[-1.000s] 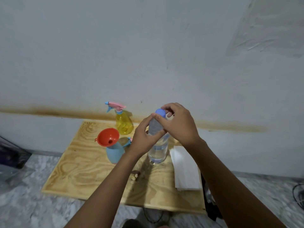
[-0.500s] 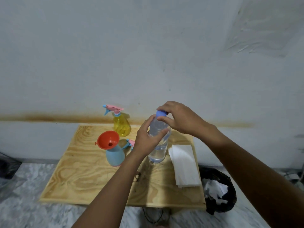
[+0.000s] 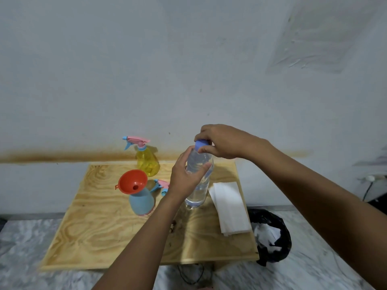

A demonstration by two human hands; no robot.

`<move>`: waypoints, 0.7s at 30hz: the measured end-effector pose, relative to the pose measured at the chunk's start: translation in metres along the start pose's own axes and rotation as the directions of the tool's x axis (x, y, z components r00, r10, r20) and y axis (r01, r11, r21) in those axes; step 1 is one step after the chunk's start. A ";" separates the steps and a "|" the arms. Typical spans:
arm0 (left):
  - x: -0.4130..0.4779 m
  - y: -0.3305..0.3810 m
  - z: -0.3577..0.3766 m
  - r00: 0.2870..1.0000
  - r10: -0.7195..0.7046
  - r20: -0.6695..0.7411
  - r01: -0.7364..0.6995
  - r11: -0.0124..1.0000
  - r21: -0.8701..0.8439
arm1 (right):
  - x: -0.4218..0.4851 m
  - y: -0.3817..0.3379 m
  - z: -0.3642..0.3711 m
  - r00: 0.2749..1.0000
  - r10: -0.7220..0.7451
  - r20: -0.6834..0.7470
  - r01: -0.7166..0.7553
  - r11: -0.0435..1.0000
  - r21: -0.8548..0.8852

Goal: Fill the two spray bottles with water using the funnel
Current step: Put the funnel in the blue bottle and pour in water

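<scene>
A clear water bottle [image 3: 200, 185] stands upright on the wooden board [image 3: 100, 237]. My left hand [image 3: 184, 178] grips its body from the left. My right hand [image 3: 222, 141] pinches its blue cap [image 3: 201, 144] from above. To the left stands a light blue spray bottle [image 3: 141, 203] without its head, with an orange funnel [image 3: 132, 181] set in its neck. Its pink and blue spray head [image 3: 162, 185] lies on the board behind it. A yellow spray bottle [image 3: 147, 162] with its spray head on stands at the back.
A folded white cloth [image 3: 229, 208] lies on the board's right side. A black bin bag [image 3: 270, 235] with white paper in it sits on the marble floor at the right. The wall stands right behind the board.
The view has shifted so the board sits lower and the bin bag shows. My right hand has turned on the cap; my left hand keeps its hold on the bottle.
</scene>
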State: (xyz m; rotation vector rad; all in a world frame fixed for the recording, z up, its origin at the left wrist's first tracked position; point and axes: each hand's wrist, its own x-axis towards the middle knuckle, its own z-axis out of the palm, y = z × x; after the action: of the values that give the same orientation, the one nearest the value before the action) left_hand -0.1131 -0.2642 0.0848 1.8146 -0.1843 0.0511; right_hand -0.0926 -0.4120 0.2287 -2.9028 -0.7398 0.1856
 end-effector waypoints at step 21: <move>-0.002 0.000 0.000 1.000 -0.005 0.006 0.005 1.000 -0.005 | 0.004 -0.004 -0.009 0.998 0.049 0.040 -0.045 0.995 -0.090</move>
State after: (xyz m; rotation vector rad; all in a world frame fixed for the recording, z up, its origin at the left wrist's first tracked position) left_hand -0.1149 -0.2638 0.0843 1.8103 -0.1843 0.0420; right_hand -0.0896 -0.4072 0.2381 -3.0112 -0.7038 0.2250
